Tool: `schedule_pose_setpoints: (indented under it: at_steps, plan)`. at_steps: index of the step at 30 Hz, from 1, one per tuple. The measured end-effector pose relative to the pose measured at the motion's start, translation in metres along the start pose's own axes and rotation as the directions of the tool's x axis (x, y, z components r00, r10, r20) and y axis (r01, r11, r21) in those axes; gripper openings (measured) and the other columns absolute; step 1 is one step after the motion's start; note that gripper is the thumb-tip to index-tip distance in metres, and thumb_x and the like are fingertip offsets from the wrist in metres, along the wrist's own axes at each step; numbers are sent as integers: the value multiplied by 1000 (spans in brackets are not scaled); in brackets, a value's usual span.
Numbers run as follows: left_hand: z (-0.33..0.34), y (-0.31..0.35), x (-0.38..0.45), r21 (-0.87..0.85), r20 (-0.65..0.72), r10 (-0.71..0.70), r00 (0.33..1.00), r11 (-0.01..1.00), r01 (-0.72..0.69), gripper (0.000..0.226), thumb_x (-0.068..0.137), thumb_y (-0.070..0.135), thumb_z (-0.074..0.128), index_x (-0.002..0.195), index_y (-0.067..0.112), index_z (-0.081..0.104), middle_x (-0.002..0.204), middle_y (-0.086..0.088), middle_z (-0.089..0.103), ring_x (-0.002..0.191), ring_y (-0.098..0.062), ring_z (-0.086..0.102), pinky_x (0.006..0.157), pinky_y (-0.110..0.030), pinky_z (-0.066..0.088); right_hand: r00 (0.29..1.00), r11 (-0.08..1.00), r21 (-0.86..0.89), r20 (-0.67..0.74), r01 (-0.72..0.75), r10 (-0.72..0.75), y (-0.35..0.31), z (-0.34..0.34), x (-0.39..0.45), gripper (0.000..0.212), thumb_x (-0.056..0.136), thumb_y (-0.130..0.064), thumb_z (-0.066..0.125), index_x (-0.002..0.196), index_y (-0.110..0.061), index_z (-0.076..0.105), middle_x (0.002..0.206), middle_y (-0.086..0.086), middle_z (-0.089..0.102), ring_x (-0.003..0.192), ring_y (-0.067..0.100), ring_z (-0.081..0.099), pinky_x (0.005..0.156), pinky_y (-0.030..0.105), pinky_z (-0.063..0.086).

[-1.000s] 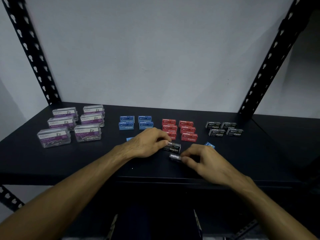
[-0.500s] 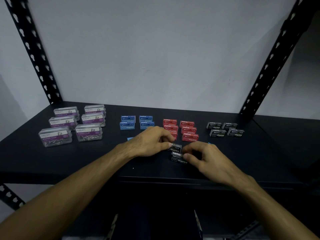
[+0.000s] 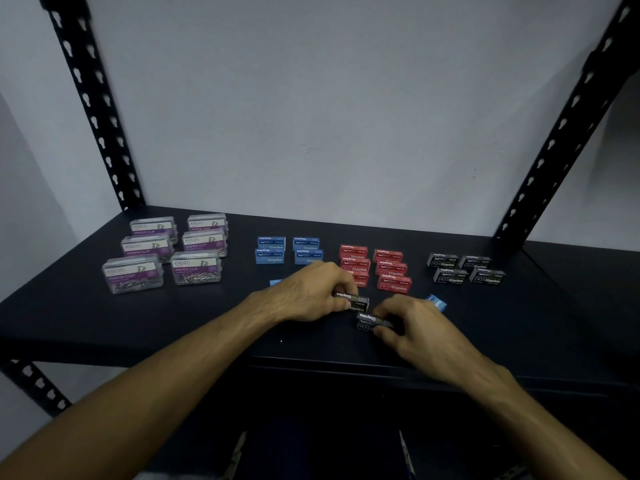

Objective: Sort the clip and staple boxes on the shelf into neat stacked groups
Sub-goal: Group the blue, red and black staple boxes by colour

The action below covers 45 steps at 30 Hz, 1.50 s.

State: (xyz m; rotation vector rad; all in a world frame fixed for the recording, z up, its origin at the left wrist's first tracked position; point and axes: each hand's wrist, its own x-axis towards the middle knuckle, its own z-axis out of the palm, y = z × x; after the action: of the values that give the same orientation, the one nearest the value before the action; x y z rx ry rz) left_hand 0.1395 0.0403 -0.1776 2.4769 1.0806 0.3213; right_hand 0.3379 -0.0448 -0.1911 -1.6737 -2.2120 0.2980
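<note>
At nine o'clock on the shelf, the clear paper clip boxes (image 3: 195,268) read "KREATI" on a white band and "PAPER CLIP" on purple below. Toward eleven o'clock, the blue staple boxes (image 3: 270,256) show "10" and "Staples". At twelve, the red staple boxes (image 3: 394,283) carry the same "10 Staples". Over at two o'clock, the black staple boxes (image 3: 450,276) read "10 Staples" too. Dead centre, two more black boxes, one (image 3: 351,299) in the left hand and one (image 3: 372,321) in the right, show "Staples" upside down. Smaller print is too fine to read.
</note>
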Motion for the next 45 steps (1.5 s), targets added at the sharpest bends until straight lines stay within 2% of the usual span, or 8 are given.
schedule_pose_setpoints:
  at_steps: [6,9,19,23,28,33,36,45]
  plan:
    - [-3,-1,-2,-20,6,-19,1000,1000,19,13,91,25,67,103,23,70,85,16,61,73,3,55,66,-16,40,999,1000,27,29,12,-13,0,-7,-3,9,90,-29,65,98,-26,67,94,-11,64,88,4,58,78,25,48]
    - [-9,6,1,-50,-28,-9,1000,999,8,12,89,25,69,101,24,71,81,15,62,71,2,56,63,-13,40,1000,999,53,-9,-5,5,5,-22,-7,7,89,-27,67,96,-27,67,91,-13,65,84,2,59,73,18,47]
    - [-15,69,61,-103,-155,36,987,993,-52,9,85,18,73,92,23,73,66,16,61,56,8,56,54,-7,40,967,975,13,-128,-220,220,75,-97,-14,13,90,-18,68,94,-30,68,89,-12,66,82,1,62,69,20,48]
    - [-3,93,90,-92,-177,40,983,994,-57,13,83,14,72,94,19,75,79,7,69,69,-4,61,60,-15,45,938,946,-40,-151,-322,313,111,-110,-12,16,90,-15,66,100,-26,70,91,-7,69,84,7,63,77,29,52]
    - [21,108,116,-45,-157,29,987,998,-36,16,85,14,70,101,15,74,92,2,68,86,-13,65,78,-30,55,930,935,-34,-122,-354,347,143,-110,-11,18,89,-10,64,95,-25,71,89,-11,69,80,-1,60,67,18,43]
    - [46,110,129,12,-114,20,993,1000,-18,20,88,15,69,108,14,71,105,-2,69,96,-18,66,81,-27,52,929,929,-54,-78,-365,361,164,-102,-11,24,88,-9,63,82,-32,65,83,-14,66,78,0,60,66,21,41]
    - [55,112,134,44,-101,22,995,999,-18,25,90,17,67,115,12,68,115,-6,68,103,-20,65,87,-29,52,929,930,-36,-65,-367,364,171,-97,-11,21,89,-11,63,87,-31,67,87,-14,67,81,0,60,70,22,43]
    - [69,117,139,76,-82,43,996,996,-37,17,91,13,65,107,11,71,106,-6,68,97,-21,66,81,-32,55,934,937,7,-73,-350,349,181,-89,-12,18,91,-11,64,96,-26,72,93,-12,68,87,5,62,78,25,48]
